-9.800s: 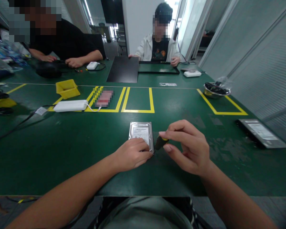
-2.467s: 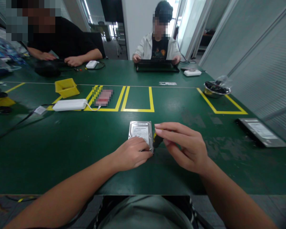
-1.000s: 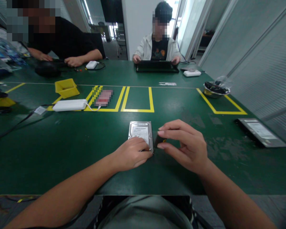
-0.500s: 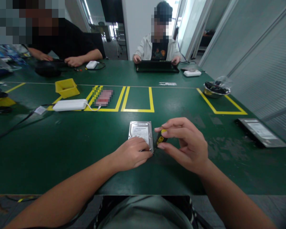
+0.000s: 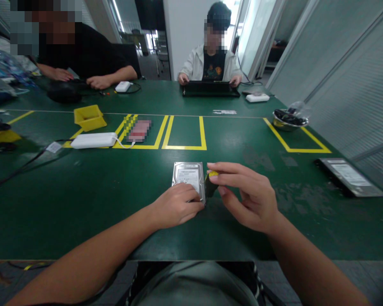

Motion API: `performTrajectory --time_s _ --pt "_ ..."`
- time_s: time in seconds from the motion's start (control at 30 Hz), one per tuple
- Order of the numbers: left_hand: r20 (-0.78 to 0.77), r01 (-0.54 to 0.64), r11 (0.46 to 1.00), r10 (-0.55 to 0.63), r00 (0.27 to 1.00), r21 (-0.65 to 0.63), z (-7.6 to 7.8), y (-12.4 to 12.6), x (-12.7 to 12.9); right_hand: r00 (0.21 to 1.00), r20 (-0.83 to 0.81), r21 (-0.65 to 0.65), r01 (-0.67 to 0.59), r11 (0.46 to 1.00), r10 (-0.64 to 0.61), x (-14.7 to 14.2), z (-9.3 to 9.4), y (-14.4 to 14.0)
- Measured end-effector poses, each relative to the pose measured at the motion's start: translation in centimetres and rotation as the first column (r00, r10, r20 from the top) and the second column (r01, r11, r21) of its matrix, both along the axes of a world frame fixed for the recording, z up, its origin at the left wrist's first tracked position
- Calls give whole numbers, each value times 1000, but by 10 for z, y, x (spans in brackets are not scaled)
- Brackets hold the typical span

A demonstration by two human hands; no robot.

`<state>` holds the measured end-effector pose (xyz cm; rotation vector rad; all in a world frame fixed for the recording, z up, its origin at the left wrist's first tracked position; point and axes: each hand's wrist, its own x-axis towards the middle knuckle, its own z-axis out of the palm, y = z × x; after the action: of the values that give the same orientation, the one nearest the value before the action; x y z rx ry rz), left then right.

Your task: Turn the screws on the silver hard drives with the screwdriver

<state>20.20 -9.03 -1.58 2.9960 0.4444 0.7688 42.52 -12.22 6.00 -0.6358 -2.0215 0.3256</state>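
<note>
A silver hard drive [image 5: 187, 172] with a white label lies on the green table in front of me. My left hand [image 5: 178, 205] rests over its near end, fingers closed on the drive by its near right corner. Just right of the drive, my right hand [image 5: 247, 193] pinches a small screwdriver [image 5: 212, 187] with a black and yellow handle. The screwdriver leans, its lower end close to the drive's near right corner. Whether its tip touches a screw is too small to make out.
Another hard drive [image 5: 352, 177] lies at the right. Farther back are a metal bowl [image 5: 290, 123] of dark items, a yellow bin [image 5: 90, 118], a white power strip [image 5: 94, 140] and yellow tape outlines. Two people sit across the table, one holding a black panel [image 5: 210, 88].
My right hand's fingers have shifted and turned the screwdriver handle; its yellow mark no longer faces me. The handle has moved slightly left. My left hand and the drive have stayed put.
</note>
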Motion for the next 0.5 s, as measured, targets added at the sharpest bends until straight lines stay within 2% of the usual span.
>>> performTrajectory --time_s 0.33,0.5 --pt "2 3 1000 -3 1000 10 0 0 -1 997 -76 -39 -31 999 28 1 -3 3" --pt "19 7 1000 -7 1000 14 0 1 0 999 -47 -24 -19 1000 18 1 -1 2"
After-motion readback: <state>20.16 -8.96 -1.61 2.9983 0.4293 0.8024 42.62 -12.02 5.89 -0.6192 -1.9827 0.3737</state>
